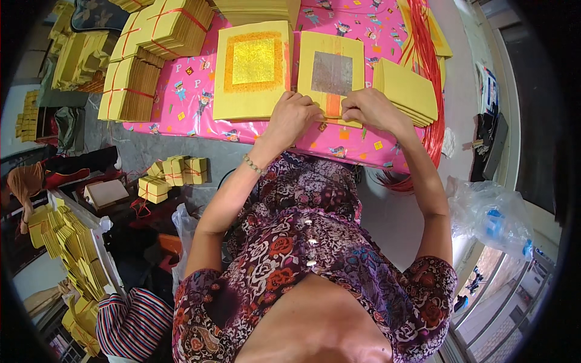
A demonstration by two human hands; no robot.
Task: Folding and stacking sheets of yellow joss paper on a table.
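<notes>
Two bare hands work at the near edge of a table spread with a glossy pink cloth (187, 100) printed with small cartoon figures and letters. Between them lies the yellow paper stack with a silver square (331, 72), an orange band running below the square. The left hand (296, 112) rests at its near left corner, fingers curled and drawn together; the right hand (371, 109) bends over its near right part, fingers folded in. Whether either pinches the paper, I cannot tell. A beaded bracelet (253, 164) circles the left wrist.

Just left of that stack sits a larger yellow one with a gold square (254, 68); to the right, plain yellow sheets (408, 92) lean in a slanting pile. Red strands (434, 97) hang over the table's right edge. Red-tied bundles (127, 91) stand at the cloth's left side.

Small tied packets (181, 172) lie on the grey floor (392, 227) to the left. Farther down, near someone's striped top (134, 323), runs a row of yellow paper (75, 251). A clear plastic bag (493, 212) hangs at the right, above a metal railing (514, 290).
</notes>
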